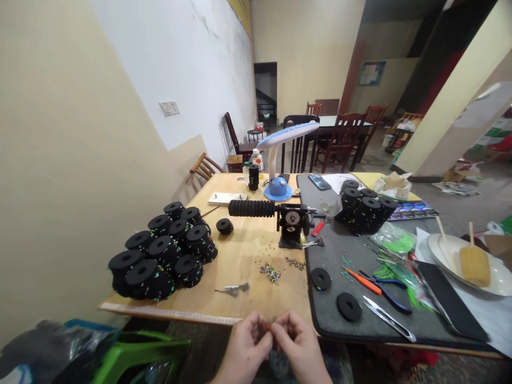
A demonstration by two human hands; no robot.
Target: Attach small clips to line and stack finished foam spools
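Orange piece (269, 326) is pinched between the left hand (248, 341) and right hand (295, 341); a white plate (500, 279) holds a yellow chunk (474, 266) with a stick (471, 234).

Your tiny piece (269, 326) shows orange-red. You have black stacked discs (160, 246) flecked with green, yellow and white on your pale tan table (244, 256); your mat (335, 285) is dark grey, your lamp (279, 189) blue and white.

The bare left hand (248, 340) and the bare right hand (295, 341) come together at bottom centre, their bare wrists angling inward from the lower edge. On each, the fingers (256, 320) curl inward and the thumb bends toward them, tips pinched close together.
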